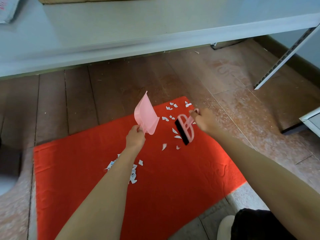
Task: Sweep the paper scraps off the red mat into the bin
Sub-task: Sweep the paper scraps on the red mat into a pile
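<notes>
Wooden flooring under a grey shelf frames the red mat (173, 187) at centre. A pink dustpan (146, 115) is gripped by the left hand (135, 137), a pink brush (185, 129) by the right hand (205, 120). Paper scraps (173, 108) remain in 2 patches, upper right and mid-left; no bin is seen, so sweeping seems barely begun.

Even, soft daylight; mat (173, 179) brightest at its right edge. Brush (185, 129) motion-blurred. Wide-angle bending at frame edges.

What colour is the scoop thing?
Pale pink: the dustpan, clearest in the head view.
</notes>
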